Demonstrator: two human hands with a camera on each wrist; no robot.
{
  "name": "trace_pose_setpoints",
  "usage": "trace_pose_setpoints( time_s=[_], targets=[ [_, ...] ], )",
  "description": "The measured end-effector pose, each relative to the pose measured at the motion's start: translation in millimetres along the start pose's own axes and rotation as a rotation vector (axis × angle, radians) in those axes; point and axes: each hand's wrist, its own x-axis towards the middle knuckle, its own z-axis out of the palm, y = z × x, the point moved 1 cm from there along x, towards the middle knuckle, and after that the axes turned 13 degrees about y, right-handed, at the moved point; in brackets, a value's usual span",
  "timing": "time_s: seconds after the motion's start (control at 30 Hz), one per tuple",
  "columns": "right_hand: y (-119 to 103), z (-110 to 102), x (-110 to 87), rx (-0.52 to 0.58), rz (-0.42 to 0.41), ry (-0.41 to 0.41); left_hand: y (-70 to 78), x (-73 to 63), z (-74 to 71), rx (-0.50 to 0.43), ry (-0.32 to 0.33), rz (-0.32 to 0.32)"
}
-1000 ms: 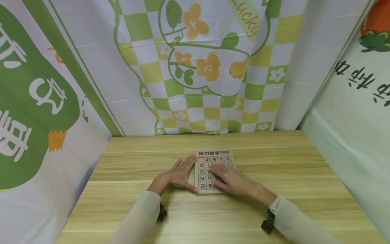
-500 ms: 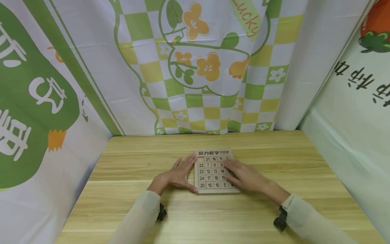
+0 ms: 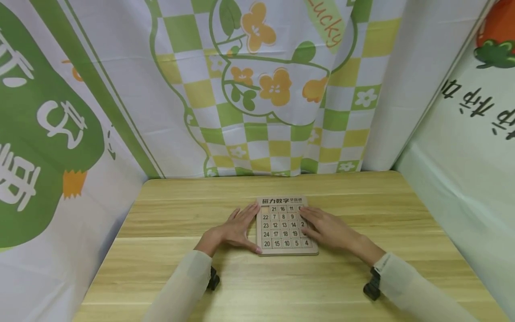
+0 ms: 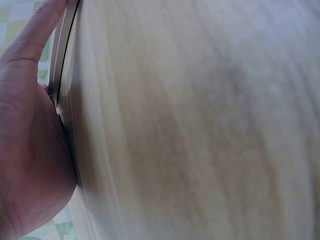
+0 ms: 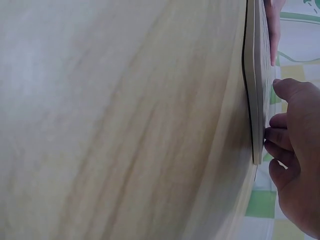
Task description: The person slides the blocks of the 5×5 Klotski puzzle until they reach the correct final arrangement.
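We observe that the right hand [image 3: 330,228] has shifted from the puzzle board [image 3: 287,252]'s middle columns to its right edge, making most numbered tiles [image 3: 284,225] readable; the vacant cell [image 3: 265,209] remains in its far-left corner. The board lies midway between the table [image 3: 314,290]'s side edges. Left hand [image 3: 235,232]: spread along the left edge. Right fingers: loosely bent.

- A pale yellow wood-grain tabletop [image 3: 354,205] with rounded far corners stretches across the lower part of the head view.
- Behind it hangs a white fabric curtain with green-and-yellow checks [image 3: 257,154], orange flowers and red "Lucky" lettering [image 3: 323,20].
- At left, a white cloth panel [image 3: 100,197] bears a big green shape [image 3: 24,112] with white characters.
- At right, another white cloth [image 3: 454,156] shows a red fruit [image 3: 500,27] and black characters.
- Soft light.
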Motion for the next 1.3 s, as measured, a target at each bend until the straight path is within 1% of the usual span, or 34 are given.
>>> trace_pose_setpoints(
  time_s=[0.1, 0.2, 0.27, 0.3, 0.33, 0.4, 0.43, 0.5, 0.53, 0.57, 0.63, 0.73, 0.97, 1.03, 1.13, 1.2, 1.27, 1.3],
  targets=[
    [0, 2, 1.5, -0.002, -0.005, 0.004, -1.8, 0.4, -0.2, 0.024, -0.002, -0.004],
    [-2, 4, 3.6, 0.0, -0.015, 0.012, 0.4, -0.2, -3.3, 0.025, -0.004, -0.002],
    [-5, 6, 5.9, 0.007, -0.023, 0.018, 3.0, -1.0, -7.0, -0.004, -0.006, -0.003],
    [-6, 7, 7.5, 0.011, -0.027, 0.021, 1.1, -0.8, -5.9, 0.001, -0.002, 0.001],
    [-8, 8, 9.2, 0.016, -0.034, 0.025, 3.0, -1.6, -7.7, -0.004, -0.006, 0.0],
    [-11, 11, 12.5, 0.025, -0.041, 0.024, 1.5, -1.6, -6.8, 0.013, -0.009, 0.002],
    [-13, 13, 13.8, 0.024, -0.046, 0.027, 2.5, -2.1, -7.7, 0.0, -0.011, -0.003],
    [-15, 16, 15.4, 0.025, -0.044, 0.029, 1.3, -2.3, -6.0, 0.007, -0.008, 0.006],
    [-16, 17, 15.6, 0.024, -0.043, 0.031, 4.1, -2.9, -8.1, -0.014, -0.009, 0.002],
    [-16, 17, 15.5, 0.027, -0.038, 0.031, 3.6, -2.9, -7.2, -0.013, -0.006, 0.005],
    [-16, 19, 14.3, 0.029, -0.036, 0.041, 4.5, -3.0, -7.2, -0.033, -0.003, 0.001],
    [-16, 19, 12.0, 0.05, -0.031, 0.046, 2.2, -1.8, -3.8, -0.003, -0.004, 0.002],
    [-14, 17, 3.8, 0.068, 0.013, 0.046, 3.7, -1.3, -1.6, -0.007, -0.004, -0.007],
    [-14, 15, 1.8, 0.072, 0.019, 0.051, 2.3, -0.9, 0.0, 0.01, 0.0, -0.002],
    [-15, 12, -0.7, 0.079, 0.017, 0.06, 2.8, -0.3, -1.5, 0.007, 0.003, -0.001],
    [-14, 10, -2.4, 0.081, 0.015, 0.06, 5.8, -0.8, -4.4, -0.01, 0.003, 0.002],
    [-14, 8, -4.7, 0.081, 0.021, 0.048, 9.1, -1.2, -7.8, -0.017, -0.005, -0.004],
    [-15, 7, -6.0, 0.083, 0.027, 0.037, 8.3, -1.3, -7.1, -0.013, -0.002, 0.0]
  ],
)
